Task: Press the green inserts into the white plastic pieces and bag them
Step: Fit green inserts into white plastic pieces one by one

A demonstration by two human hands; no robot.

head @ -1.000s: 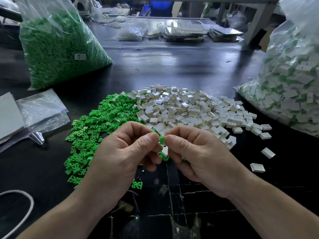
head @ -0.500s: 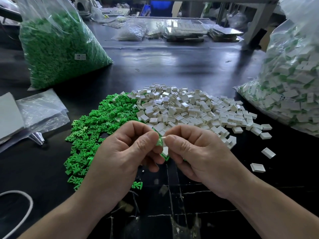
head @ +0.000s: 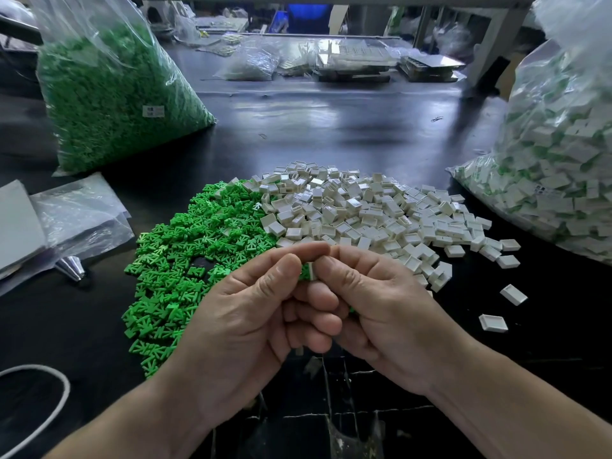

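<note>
My left hand (head: pixel 245 313) and my right hand (head: pixel 381 309) meet in front of me, thumbs and forefingers pinching one small white piece with a green insert (head: pixel 308 271) between them. Most of that piece is hidden by my fingers. A little green shows under my right hand's curled fingers. Behind my hands lies a heap of loose green inserts (head: pixel 198 253) on the left and a heap of white plastic pieces (head: pixel 357 213) on the right. A large clear bag of assembled white-and-green pieces (head: pixel 556 160) stands at the right edge.
A big clear bag of green inserts (head: pixel 116 94) stands at the back left. Flat empty plastic bags (head: pixel 76 213) lie at the left. A white cord (head: pixel 49 412) curves at the lower left. Two stray white pieces (head: pixel 493 323) lie right of my hands on the black table (head: pixel 331 127).
My fingertips have closed tighter over the piece, and less of the green insert shows between them. Both hands stay in the same place.
</note>
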